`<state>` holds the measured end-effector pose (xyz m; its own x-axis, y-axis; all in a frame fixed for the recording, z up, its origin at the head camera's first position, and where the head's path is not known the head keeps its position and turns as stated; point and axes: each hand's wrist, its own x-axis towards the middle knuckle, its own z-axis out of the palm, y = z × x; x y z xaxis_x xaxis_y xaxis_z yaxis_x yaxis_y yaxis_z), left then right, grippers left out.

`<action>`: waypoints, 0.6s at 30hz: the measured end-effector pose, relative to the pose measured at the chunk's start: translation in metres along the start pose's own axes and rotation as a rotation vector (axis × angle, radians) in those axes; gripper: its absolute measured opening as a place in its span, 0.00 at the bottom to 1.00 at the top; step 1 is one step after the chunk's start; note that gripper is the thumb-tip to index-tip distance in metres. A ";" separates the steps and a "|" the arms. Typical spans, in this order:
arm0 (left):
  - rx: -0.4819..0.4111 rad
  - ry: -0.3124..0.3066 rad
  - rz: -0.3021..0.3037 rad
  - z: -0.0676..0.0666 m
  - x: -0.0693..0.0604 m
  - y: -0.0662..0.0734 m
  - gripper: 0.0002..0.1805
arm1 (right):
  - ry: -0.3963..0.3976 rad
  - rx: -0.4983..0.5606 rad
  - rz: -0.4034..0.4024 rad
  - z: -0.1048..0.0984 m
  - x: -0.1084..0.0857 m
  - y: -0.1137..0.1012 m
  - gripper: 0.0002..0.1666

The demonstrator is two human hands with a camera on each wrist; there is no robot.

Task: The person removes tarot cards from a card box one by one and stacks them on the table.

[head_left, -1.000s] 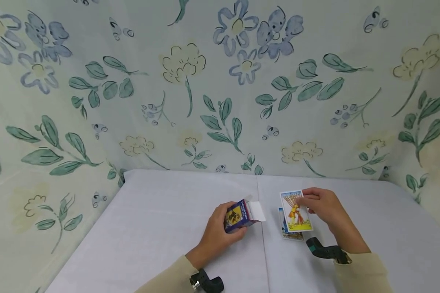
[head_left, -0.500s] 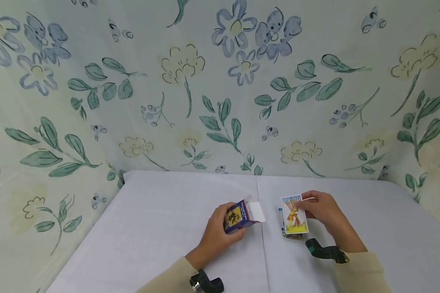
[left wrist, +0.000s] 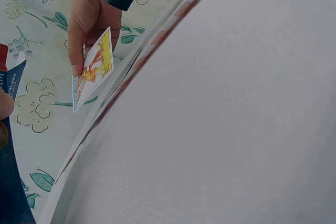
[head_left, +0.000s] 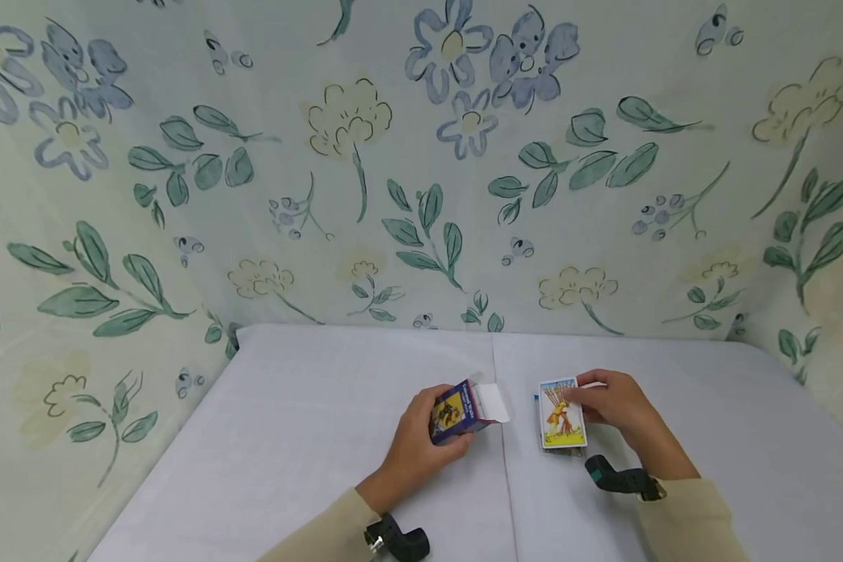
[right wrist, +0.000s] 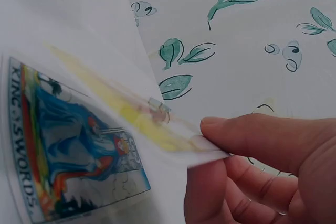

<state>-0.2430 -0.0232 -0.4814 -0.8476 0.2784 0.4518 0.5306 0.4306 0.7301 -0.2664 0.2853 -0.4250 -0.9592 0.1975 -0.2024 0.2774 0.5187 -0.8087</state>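
My left hand [head_left: 414, 441] grips a dark blue card box [head_left: 455, 414] with its white end flap [head_left: 492, 403] standing open toward the right. Between thumb and fingers, my right hand [head_left: 618, 406] pinches a tarot card [head_left: 562, 414] with a yellow figure and a bundle of sticks. Beneath that card, on the table, lies a "King of Swords" card [right wrist: 79, 140], mostly covered in the head view but plain in the right wrist view. In the left wrist view the pinched card [left wrist: 94, 69] is tilted.
A white cloth [head_left: 309, 437] with a crease down the middle covers the table. Floral fabric [head_left: 365, 195] hangs behind it and at both sides. Each wrist wears a black camera mount [head_left: 621, 478].
The pinched card has moved slightly left and down, straightened, and now covers most of the card beneath it. My left hand and the box have stayed nearly still.
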 end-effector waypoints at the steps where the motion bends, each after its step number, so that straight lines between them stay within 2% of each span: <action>1: 0.000 0.000 -0.002 0.000 0.000 0.001 0.39 | -0.001 -0.001 -0.001 0.000 0.001 0.001 0.31; 7: -0.003 -0.004 -0.002 0.000 0.000 0.001 0.39 | -0.008 -0.004 0.014 0.005 0.004 0.006 0.29; 18: -0.006 -0.005 0.011 0.000 0.002 0.000 0.39 | 0.027 -0.049 0.021 0.011 0.004 0.008 0.28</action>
<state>-0.2448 -0.0227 -0.4804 -0.8417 0.2875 0.4570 0.5397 0.4227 0.7280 -0.2686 0.2813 -0.4382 -0.9514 0.2307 -0.2039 0.3007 0.5538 -0.7765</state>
